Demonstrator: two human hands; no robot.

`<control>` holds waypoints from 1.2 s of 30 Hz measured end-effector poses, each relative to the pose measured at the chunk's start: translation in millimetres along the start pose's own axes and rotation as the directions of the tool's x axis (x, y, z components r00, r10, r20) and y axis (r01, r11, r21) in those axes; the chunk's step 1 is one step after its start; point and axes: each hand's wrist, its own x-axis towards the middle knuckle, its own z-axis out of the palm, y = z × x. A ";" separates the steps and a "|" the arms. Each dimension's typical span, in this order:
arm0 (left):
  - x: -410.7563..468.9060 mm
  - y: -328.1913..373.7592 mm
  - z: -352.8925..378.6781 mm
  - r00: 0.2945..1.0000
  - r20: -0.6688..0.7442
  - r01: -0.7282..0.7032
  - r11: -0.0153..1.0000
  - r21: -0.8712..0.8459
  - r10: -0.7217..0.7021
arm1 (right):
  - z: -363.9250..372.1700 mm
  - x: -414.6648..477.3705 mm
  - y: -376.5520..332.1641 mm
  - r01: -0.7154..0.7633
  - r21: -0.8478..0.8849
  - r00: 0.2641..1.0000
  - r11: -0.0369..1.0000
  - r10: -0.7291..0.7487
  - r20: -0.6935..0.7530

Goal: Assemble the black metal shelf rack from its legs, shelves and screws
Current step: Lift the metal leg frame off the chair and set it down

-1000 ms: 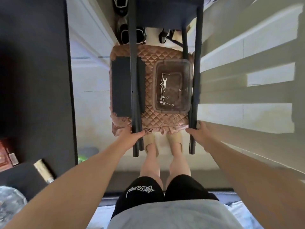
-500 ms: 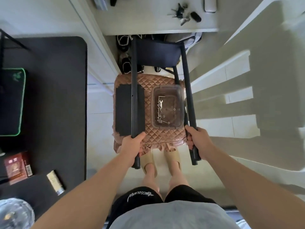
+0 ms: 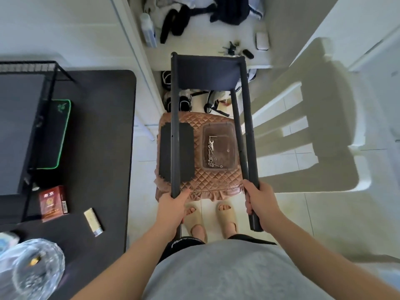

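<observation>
Gripping rack's left leg (image 3: 175, 105), left hand (image 3: 173, 205); right hand (image 3: 260, 204) clasps right leg (image 3: 249, 131). Screw tub (image 3: 224, 137) on quilted stool (image 3: 216, 180), right edge; black surface (image 3: 101, 148) left.

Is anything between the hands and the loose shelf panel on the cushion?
Yes. The rack frame, gripped by the left hand and right hand, hangs above the cushion; its left leg crosses right over the shelf panel.

The rack (image 3: 206, 71) has come nearer, and the right hand (image 3: 263, 204) now grips its leg (image 3: 249, 135).
</observation>
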 end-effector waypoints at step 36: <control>-270.5 -11.4 152.8 0.756 -0.395 -0.643 0.706 -0.297 0.522 | -203.3 -174.5 -26.7 0.619 0.273 0.729 0.736 -0.668 0.148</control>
